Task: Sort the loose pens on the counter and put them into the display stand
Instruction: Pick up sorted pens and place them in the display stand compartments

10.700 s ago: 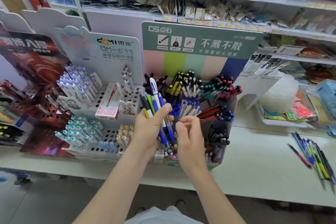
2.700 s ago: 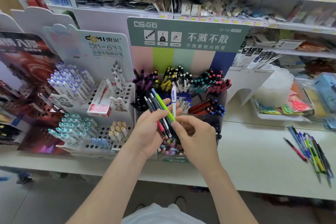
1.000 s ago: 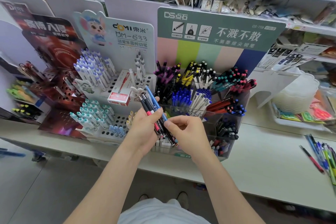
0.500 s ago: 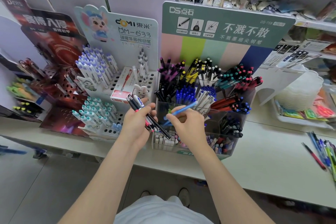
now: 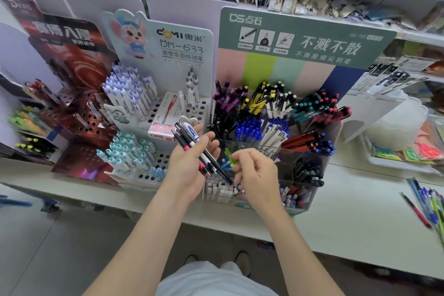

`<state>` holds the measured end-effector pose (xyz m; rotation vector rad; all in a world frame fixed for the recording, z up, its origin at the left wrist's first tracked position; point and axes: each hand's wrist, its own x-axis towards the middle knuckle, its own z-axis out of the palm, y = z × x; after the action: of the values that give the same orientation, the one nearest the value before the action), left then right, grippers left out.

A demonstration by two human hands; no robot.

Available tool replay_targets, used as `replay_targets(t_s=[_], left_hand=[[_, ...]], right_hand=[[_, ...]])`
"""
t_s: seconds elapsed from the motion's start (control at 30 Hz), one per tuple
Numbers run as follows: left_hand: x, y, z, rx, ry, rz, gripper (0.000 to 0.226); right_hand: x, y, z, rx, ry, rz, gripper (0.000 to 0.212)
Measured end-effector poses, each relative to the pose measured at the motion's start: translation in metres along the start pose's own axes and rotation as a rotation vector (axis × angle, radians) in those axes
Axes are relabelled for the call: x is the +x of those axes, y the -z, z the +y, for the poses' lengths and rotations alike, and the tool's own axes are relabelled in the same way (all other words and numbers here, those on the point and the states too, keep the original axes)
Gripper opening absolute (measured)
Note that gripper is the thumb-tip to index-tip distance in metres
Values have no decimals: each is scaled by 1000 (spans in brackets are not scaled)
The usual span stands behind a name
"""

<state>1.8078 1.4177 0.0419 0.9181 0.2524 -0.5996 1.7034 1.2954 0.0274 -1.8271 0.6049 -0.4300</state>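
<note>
The left hand (image 5: 189,168) grips a small bundle of pens (image 5: 195,145), black, pink and one white with blue, its fingers curled round their middle so they slant up to the left, tips pointing down to the right. The right hand (image 5: 255,174) hovers just beside it with its back to the camera and fingers curled downward over a front compartment of the clear display stand (image 5: 335,137); whether it pinches anything cannot be told. Between the two hands, a few blue and green pens (image 5: 228,162) show in that compartment. The stand's other compartments hold pens grouped by colour below a green header card (image 5: 300,38). More loose pens (image 5: 427,206) lie in a heap on the white counter (image 5: 348,223), well apart to the right
</note>
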Motion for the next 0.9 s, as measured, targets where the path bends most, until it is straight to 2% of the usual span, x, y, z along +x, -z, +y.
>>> replay_targets(t_s=[0.07,0.13,0.23,0.37,0.43,0.53,0.7,0.8,0.9], left_hand=[[-2,-9,-2,35,-26,-37,33],[-4,-17,-5,63,-49,-68,32],[-1,-25,-7,67,-62,-73,29],[6,-23,-6,50,-29,-7,26],[9,-20,-4,20,3,11,28],[9,-19,-1,-37,39,15,31],[5,-19,5,-131,88,-36,39],[1,-20,8,-182,104,-48,44],[-2,-18,9,-193,101,-57,48]], right_hand=[[-10,5,-6,-34,29,-109,6],[-15,8,-10,-76,82,-108,8],[-16,16,-17,3,79,55,11],[-4,31,-26,163,109,386,7],[9,35,-30,176,156,437,8],[31,36,-31,-101,304,367,10],[69,5,-12,-555,432,81,23],[77,-10,3,-860,510,138,27],[74,-6,-5,-981,489,152,30]])
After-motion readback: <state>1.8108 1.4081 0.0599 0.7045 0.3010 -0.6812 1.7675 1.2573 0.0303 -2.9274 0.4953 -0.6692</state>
